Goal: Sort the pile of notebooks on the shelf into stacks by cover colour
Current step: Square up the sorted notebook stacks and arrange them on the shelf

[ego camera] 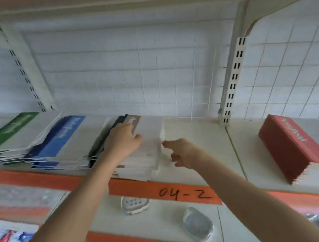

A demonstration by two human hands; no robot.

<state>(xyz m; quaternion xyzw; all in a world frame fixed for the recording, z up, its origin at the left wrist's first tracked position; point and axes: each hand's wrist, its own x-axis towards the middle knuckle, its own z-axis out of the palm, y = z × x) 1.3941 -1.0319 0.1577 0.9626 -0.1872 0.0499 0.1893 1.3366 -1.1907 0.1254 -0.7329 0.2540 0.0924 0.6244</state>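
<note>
Brown-spined notebook [133, 120] half hidden under left hand [123, 139]; title blurred.

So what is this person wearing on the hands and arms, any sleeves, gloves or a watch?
Nothing worn shows. The left hand and the right hand are bare, with no gloves, no watch or bracelet at either wrist, and no sleeve in view. Blur would hide any thin ring.

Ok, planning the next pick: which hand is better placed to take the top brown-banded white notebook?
Probably left: the left hand rests flat on the brown-banded white notebook, while the right hand hovers open beside the pile's right edge.
</note>
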